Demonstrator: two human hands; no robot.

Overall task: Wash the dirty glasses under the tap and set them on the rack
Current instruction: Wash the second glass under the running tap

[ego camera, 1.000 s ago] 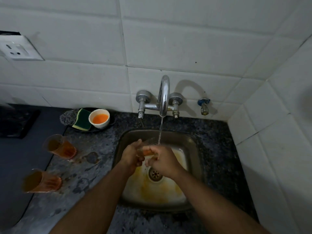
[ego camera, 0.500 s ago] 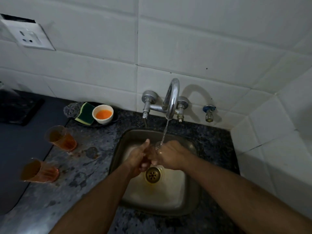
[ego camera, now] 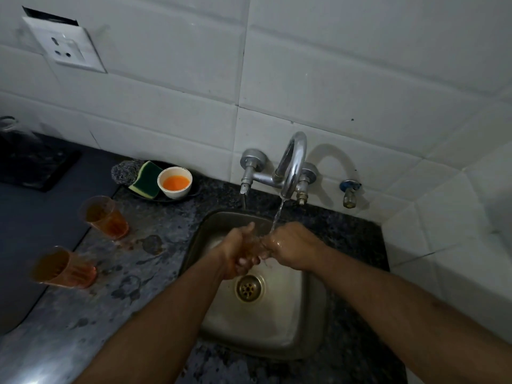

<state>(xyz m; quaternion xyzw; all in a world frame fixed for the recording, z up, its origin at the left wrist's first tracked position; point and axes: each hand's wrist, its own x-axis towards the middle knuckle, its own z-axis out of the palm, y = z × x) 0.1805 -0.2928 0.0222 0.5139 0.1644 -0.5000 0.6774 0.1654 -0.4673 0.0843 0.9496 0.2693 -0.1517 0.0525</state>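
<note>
- Running from the tap [ego camera: 291, 164], a thin stream of water lands where both hands meet over the sink [ego camera: 266, 325].
- Left hand [ego camera: 238, 253]: fingers curled closed, thumb raised toward the stream. Right hand [ego camera: 291, 246]: fingers curled inward against the left, back of hand wet.
- Glass between the hands [ego camera: 256, 241]: only a faint clear trace visible in the water; both hands appear wrapped round it, exact grip cannot be told.
- Drain [ego camera: 248, 288] sits just below the hands in the sink floor.
- Two dirty glasses stand on the dark stone counter left of the sink, well apart from the hands: far glass [ego camera: 104, 217] and near glass [ego camera: 62, 268], both orange-tinted, with stains on the counter around them.
- Behind them, near the wall: green sponge [ego camera: 146, 180] touching a white bowl [ego camera: 174, 182] of orange liquid, both on a dark dish.
- Wall socket [ego camera: 65, 47] upper left on white tile.
</note>
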